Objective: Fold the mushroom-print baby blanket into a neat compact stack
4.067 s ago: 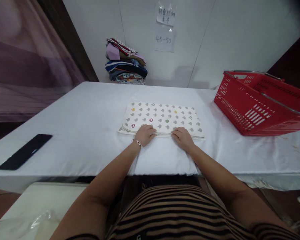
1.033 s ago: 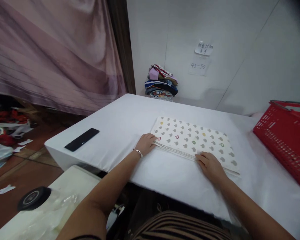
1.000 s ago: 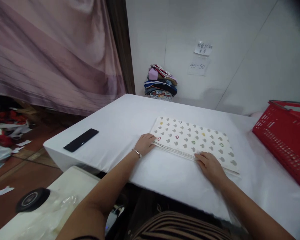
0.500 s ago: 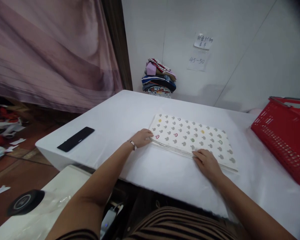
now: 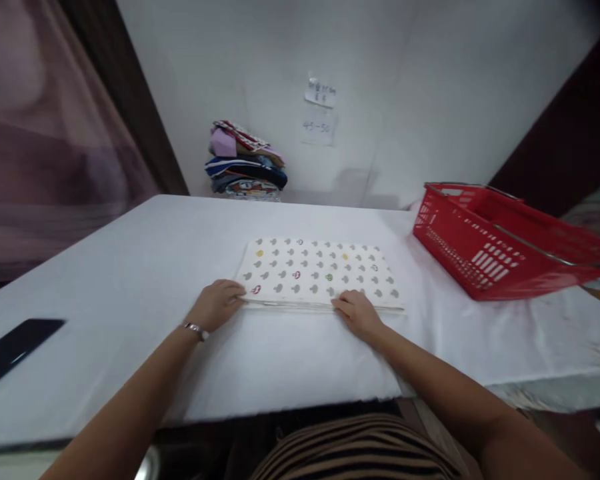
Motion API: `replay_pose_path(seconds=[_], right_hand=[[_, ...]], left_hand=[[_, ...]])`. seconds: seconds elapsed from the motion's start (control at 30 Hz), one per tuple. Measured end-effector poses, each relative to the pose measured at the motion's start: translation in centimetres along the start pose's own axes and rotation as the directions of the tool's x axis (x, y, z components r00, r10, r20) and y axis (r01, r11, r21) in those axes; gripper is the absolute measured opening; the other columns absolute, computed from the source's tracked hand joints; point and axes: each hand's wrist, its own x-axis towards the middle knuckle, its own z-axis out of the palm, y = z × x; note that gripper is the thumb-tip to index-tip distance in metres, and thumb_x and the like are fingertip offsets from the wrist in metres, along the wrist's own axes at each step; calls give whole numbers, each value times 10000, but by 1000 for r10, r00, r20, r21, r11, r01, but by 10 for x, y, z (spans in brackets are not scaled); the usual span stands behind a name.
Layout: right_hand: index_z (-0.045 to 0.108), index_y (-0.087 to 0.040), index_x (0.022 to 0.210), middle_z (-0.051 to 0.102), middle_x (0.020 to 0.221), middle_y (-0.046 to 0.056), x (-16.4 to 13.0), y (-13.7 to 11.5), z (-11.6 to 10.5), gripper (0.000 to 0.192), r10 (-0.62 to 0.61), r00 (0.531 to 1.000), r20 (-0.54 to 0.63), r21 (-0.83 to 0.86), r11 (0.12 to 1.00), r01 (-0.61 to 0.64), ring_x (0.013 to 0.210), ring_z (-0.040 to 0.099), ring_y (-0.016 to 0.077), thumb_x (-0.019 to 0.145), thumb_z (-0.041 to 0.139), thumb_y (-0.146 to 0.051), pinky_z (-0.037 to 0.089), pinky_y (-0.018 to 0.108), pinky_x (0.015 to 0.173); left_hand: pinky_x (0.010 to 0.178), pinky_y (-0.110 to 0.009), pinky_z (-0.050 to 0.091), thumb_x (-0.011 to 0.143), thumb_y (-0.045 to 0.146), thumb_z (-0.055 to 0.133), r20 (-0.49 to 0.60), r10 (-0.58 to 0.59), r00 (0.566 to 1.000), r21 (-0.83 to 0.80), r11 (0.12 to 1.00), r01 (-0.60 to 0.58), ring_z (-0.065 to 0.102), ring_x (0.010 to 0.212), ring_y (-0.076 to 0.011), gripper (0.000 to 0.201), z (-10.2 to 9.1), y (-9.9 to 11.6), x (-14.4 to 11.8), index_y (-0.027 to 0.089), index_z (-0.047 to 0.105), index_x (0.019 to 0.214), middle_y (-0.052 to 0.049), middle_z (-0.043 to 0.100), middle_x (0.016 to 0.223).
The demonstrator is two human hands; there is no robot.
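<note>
A folded white cloth (image 5: pixel 320 270) printed with small grey and coloured shapes lies flat in the middle of the white-covered table (image 5: pixel 145 253). My left hand (image 5: pixel 216 304) rests at its near left corner, fingers curled against the layered edge. My right hand (image 5: pixel 356 313) lies on the near edge toward the right, fingertips on the fabric. Whether either hand pinches the layers is hard to tell; both touch the cloth's front edge.
A red plastic basket (image 5: pixel 485 237) stands tilted at the right. A stack of folded clothes (image 5: pixel 245 160) sits against the back wall, with paper notes (image 5: pixel 319 110) taped above. A black flat object (image 5: pixel 13 347) lies at the table's left edge.
The view has swung back to the right and now faces the table squarely. My hands stay on the cloth's near edge; the right hand sits a bit closer to the middle.
</note>
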Motion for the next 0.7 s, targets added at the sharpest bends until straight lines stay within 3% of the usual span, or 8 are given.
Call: replay_pose_path(seconds=[0.1,0.23,0.37,0.47,0.6,0.7], right_hand=[[651,-227,1015,599,896,66,3,-1,-1,220,13,1000,8,-10,1000,-13,822,497,188,912,456,-217,374,317,720],[630,-211,1046,605,938,67,0,-2,-8,238,10,999,38,8,1000,-10,842,506,185,907,439,-185,398,323,744],[571,-204,1152,604,1115,85,-17,1,-19,312,-54,998,33,145,988,48,1003,531,196,877,436,-148,442,351,851],[534,-229,1219,585,1200,91,-28,13,-28,375,-43,998,-35,219,974,50,1103,526,198,862,447,-155,453,376,912],[538,-220,1237,575,1238,104,-18,46,-36,378,132,985,-109,152,982,-115,1179,503,213,873,445,-183,430,417,976],[519,-178,1275,488,1358,128,5,76,-37,396,277,961,-21,57,960,-275,1305,382,240,891,451,-246,343,426,1055]], left_hand=[[932,-408,429,813,375,433,-58,15,998,20,1000,-13,572,1034,-224,289,3,19,14,267,686,904,-20,680,1033],[1021,-443,357,870,449,363,-43,66,997,57,996,-64,449,1242,-258,429,17,48,28,227,634,1117,-62,565,1288],[1067,-494,285,874,506,316,97,-58,994,118,992,47,311,1347,-286,555,34,44,24,212,504,1306,-65,406,1434],[1083,-471,276,869,534,308,185,-104,977,112,990,85,292,1359,-275,591,35,35,27,214,475,1337,-61,382,1449],[1056,-432,328,852,566,326,163,-174,971,112,981,157,341,1333,-281,625,25,39,50,174,520,1298,-108,386,1443],[1081,-462,272,857,573,291,100,-199,975,172,969,180,239,1378,-290,665,23,44,71,158,464,1347,-113,268,1501]])
